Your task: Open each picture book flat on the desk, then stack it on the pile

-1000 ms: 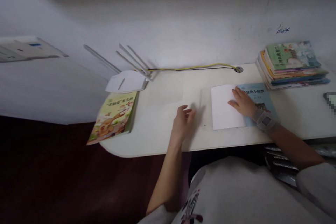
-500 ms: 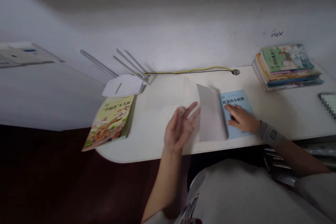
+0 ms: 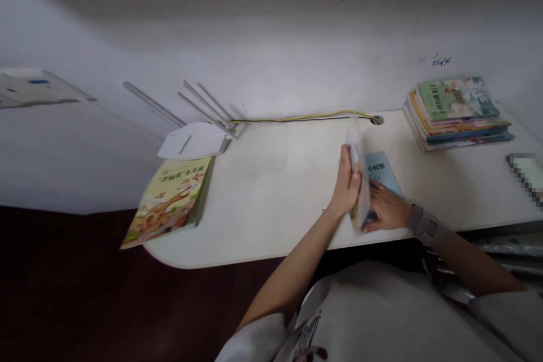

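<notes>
A light-blue book (image 3: 384,165) lies on the white desk, partly covered by my right hand and a raised pale sheet. The sheet (image 3: 363,203) stands nearly upright along the book's left side; it looks thin and whitish, like a book cover or clear wrapper, and is blurred. Gripping it from the left is my left hand (image 3: 346,184), thumb and fingers close together against it. My right hand (image 3: 385,208), with a grey band on the wrist, rests on the blue book, fingers stretched out. Its fingertips are partly hidden behind the sheet.
A yellow-green picture book (image 3: 172,198) overhangs the desk's left end, beside a white router (image 3: 193,140) with antennas. Yellow and black cables (image 3: 297,117) run along the wall to a hole. Several stacked books (image 3: 460,116) stand at right, near a pixelated device (image 3: 526,175).
My left hand has moved right and now holds the pale sheet, which has swung from lying leftward to nearly upright. My right hand stays on the blue book, slightly lower.
</notes>
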A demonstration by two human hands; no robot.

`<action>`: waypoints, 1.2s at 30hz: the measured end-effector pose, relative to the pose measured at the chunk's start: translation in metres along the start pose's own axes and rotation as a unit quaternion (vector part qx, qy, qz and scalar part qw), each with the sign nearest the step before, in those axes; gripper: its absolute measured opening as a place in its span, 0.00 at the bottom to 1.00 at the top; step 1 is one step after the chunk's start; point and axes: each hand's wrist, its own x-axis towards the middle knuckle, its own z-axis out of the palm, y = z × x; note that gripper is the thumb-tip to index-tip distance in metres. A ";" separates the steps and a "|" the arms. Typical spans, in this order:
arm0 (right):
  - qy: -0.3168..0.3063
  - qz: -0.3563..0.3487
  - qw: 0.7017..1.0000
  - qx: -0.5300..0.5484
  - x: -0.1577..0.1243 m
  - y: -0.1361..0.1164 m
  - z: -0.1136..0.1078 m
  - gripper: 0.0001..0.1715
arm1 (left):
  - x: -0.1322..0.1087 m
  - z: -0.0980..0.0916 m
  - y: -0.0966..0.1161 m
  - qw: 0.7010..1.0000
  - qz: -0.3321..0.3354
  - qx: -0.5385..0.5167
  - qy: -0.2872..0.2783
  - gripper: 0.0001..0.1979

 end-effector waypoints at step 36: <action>0.171 0.464 0.869 -0.006 -0.064 0.063 -0.058 0.21 | 0.038 -0.046 -0.051 0.967 -0.222 0.017 -0.126 0.13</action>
